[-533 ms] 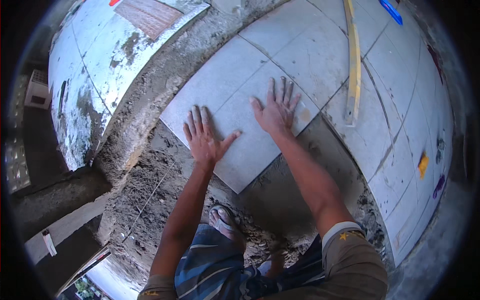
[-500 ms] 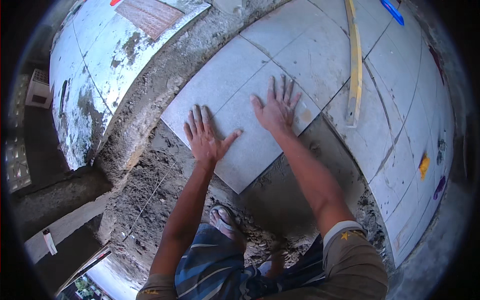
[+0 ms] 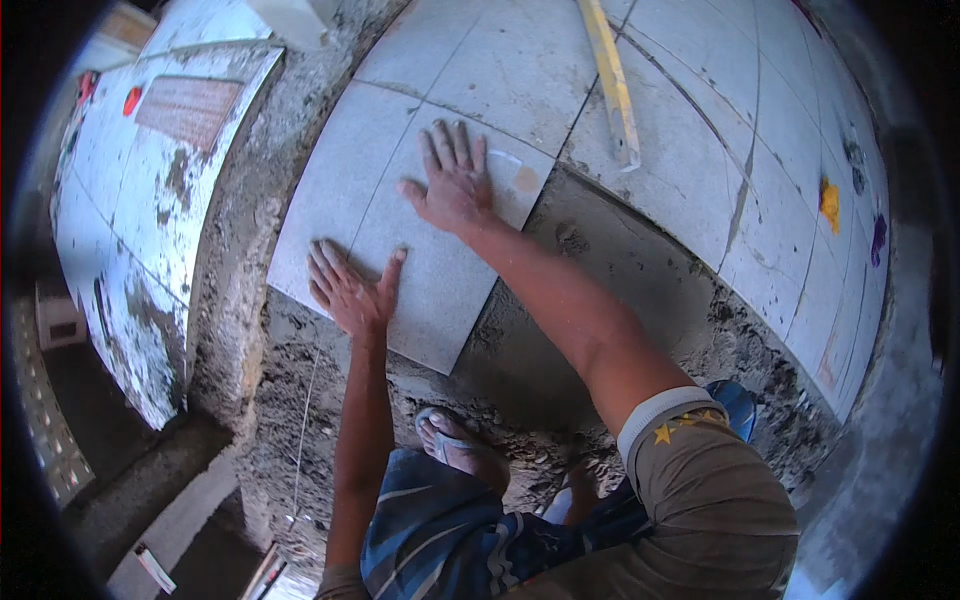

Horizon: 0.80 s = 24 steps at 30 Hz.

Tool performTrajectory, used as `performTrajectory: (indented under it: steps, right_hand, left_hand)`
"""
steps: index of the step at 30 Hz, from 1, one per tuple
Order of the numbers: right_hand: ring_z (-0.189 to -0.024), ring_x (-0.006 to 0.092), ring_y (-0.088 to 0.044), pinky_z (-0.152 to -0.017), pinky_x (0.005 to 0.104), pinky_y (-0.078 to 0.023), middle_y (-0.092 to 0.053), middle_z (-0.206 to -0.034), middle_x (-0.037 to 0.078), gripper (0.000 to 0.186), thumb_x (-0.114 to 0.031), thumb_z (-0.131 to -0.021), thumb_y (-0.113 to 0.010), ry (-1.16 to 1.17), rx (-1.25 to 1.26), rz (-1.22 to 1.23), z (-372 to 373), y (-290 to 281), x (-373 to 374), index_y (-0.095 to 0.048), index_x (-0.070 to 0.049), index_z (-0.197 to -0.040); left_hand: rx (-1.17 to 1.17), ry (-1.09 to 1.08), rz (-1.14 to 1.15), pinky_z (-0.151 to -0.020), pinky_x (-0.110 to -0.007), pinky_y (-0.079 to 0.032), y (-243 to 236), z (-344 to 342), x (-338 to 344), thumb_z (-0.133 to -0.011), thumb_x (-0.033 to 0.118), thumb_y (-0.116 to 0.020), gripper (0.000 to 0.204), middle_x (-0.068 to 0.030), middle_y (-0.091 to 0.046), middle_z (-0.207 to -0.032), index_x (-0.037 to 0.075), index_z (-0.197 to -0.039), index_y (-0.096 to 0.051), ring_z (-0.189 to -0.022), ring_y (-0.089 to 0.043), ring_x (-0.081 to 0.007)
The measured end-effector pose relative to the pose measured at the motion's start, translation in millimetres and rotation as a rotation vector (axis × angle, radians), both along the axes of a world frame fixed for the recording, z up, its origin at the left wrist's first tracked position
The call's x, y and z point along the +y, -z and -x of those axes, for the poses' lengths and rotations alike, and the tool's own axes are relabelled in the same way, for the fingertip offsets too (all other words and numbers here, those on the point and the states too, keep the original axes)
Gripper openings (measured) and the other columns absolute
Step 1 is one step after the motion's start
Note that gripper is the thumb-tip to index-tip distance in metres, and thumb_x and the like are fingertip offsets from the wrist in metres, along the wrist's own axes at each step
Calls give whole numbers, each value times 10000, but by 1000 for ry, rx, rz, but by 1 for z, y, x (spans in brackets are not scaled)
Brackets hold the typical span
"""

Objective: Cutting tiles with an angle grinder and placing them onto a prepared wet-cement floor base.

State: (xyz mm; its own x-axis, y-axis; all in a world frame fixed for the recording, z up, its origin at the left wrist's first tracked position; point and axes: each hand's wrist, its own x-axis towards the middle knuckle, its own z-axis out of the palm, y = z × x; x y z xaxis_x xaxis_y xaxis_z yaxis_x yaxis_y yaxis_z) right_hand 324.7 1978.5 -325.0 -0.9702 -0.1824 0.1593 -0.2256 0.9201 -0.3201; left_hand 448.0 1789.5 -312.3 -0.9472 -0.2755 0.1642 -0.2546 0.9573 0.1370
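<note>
Tiles point(image 3: 437, 275) beneath both spread hands point(image 3: 457, 187)

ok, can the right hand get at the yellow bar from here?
Probably yes: the right hand is spread palm-down on the pale tile, and nothing appears to stand between it and the bar's near end.

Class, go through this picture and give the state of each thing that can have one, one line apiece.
Pale tile, lying flat, partly covered
Left hand, open, palm down on the pale tile
Right hand, open, palm down on the pale tile
Grey mortar, exposed beside the tile
Yellow bar, lying down
Brown board, lying flat
Sandal, worn
</note>
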Motion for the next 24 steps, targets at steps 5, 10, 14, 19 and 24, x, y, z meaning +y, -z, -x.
performTrajectory:
  steps: [5, 10, 14, 19, 24]
  right_hand:
    - [-1588, 425, -122, -1244, 656, -15, -214, -1708, 207, 920, -646, -976, -482, -52, -35, -14, -32, -14, 5, -271, -39, -1633]
    - [-1590, 429, -111, -1237, 674, -23, -214, -1711, 197, 925, -641, -971, -488, -40, 28, -10, -29, -7, -2, -274, -26, -1628]
    - [-1587, 431, -122, -1240, 669, -14, -213, -1712, 196, 939, -650, -973, -473, -86, -60, -9, -40, -6, -7, -243, -30, -1640]
    - [-1588, 427, -121, -1237, 672, 13, -233, -1704, 198, 947, -655, -964, -481, -115, -17, 17, -31, -11, -14, -261, -21, -1631]
    - [-1587, 427, -121, -1238, 674, -5, -249, -1697, 201, 927, -634, -966, -498, -96, 4, 39, -35, -7, -15, -283, -13, -1621]
  left_hand:
    - [-11, -40, -17, -1231, -603, -180, -4, -1, 9, -791, 867, -602, 1259, -254, -290, -1663, -40, -1599, -272, -1547, -247, -430]
    - [33, -36, -7, -1225, -591, -196, 2, 5, 4, -834, 852, -563, 1219, -259, -284, -1665, -52, -1597, -271, -1543, -254, -432]
    - [-53, -69, -16, -1229, -572, -192, -1, 2, 4, -854, 843, -544, 1198, -257, -273, -1671, -55, -1598, -271, -1545, -251, -423]
    - [-12, -72, -22, -1225, -580, -192, 3, 13, 0, -878, 809, -549, 1154, -251, -288, -1668, -52, -1598, -279, -1554, -234, -414]
    - [11, -54, -30, -1213, -590, -205, 3, 14, 3, -895, 781, -555, 1105, -241, -296, -1669, -43, -1590, -308, -1547, -257, -417]
